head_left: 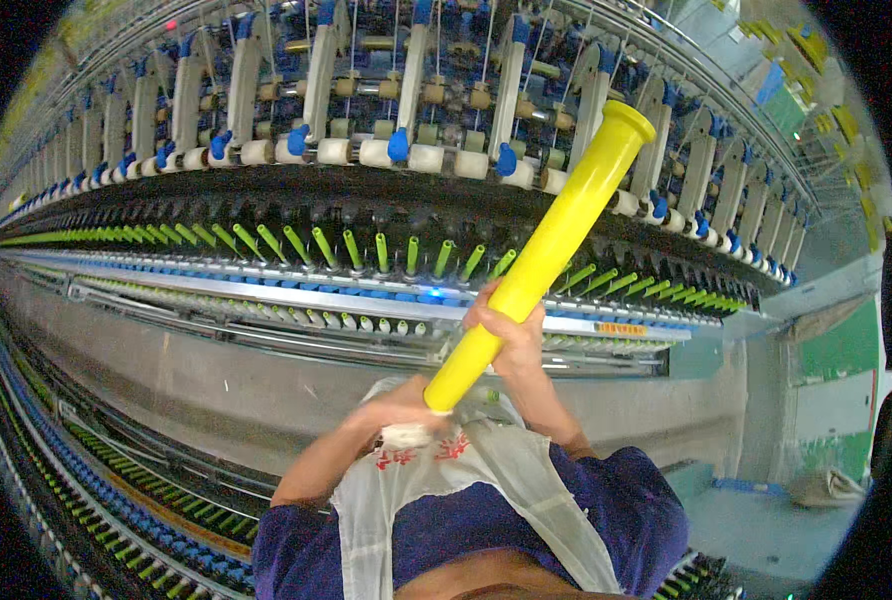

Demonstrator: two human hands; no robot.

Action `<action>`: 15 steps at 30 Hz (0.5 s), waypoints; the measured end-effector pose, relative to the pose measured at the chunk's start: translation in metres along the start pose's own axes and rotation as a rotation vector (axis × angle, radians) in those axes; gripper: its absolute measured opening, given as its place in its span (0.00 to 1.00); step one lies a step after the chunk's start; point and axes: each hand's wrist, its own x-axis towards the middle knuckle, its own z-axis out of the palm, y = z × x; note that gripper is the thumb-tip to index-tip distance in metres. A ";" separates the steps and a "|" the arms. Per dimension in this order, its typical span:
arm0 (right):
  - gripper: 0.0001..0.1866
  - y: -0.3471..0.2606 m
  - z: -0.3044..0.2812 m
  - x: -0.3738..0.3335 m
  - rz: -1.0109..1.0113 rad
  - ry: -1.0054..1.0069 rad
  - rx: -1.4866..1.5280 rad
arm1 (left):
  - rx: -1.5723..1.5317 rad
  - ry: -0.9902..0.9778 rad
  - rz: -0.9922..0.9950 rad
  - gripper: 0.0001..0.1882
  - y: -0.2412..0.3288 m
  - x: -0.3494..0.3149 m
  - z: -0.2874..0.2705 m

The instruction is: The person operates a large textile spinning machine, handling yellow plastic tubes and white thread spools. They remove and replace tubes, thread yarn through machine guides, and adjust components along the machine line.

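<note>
A long yellow roving bobbin (556, 240) slants across my front, its flanged end up to the right against the spinning frame. My right hand (514, 330) is wrapped round it a little below its middle. At its lower end, close to my apron, my left hand (404, 403) is closed on it; the blurred fingers are partly hidden. A white wad, apparently fibre (408, 435), shows just under my left hand. The white apron (486, 460) with red marks hangs over my dark blue shirt.
Ahead runs a long spinning frame with white rollers (376, 153), blue-tipped arms (413, 80) and a row of green spindle tubes (381, 252). A metal rail (366, 302) edges it. Another machine row (156, 480) stands behind at lower left. A sack (826, 488) lies at the right.
</note>
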 end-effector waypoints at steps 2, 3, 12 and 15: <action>0.18 0.009 0.015 -0.001 0.028 -0.126 0.277 | -0.112 -0.236 -0.076 0.19 -0.001 -0.015 -0.016; 0.18 0.010 0.019 0.000 0.035 -0.196 0.419 | 0.028 -0.234 -0.116 0.21 0.001 -0.015 -0.020; 0.19 0.005 0.025 0.007 -0.106 -0.112 0.071 | -0.820 -0.472 -0.027 0.28 0.028 -0.001 -0.033; 0.19 0.006 0.027 0.011 -0.079 -0.172 0.120 | 0.037 -0.184 -0.030 0.21 0.036 0.005 -0.035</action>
